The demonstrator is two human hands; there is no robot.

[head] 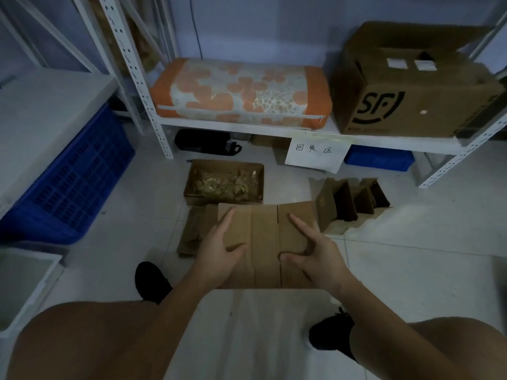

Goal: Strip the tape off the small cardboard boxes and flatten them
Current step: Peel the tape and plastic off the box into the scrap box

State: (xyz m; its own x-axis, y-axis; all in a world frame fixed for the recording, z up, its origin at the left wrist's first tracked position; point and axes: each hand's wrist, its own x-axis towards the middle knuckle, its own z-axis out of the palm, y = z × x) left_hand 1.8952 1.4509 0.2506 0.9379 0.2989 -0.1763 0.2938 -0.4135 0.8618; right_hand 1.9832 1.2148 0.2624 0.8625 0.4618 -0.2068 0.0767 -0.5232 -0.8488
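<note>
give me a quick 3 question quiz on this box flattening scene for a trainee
1. True or false: both hands press with straight fingers on the flattened cardboard.
2. Where is the open box of crumpled tape? A) on the shelf B) on the floor beyond the flattened cardboard C) in the blue crate
3. Which side of the flattened cardboard are the small boxes still standing on?

Key: 1 true: left hand and right hand lie open on it. 2 B. 3 the right.
</note>
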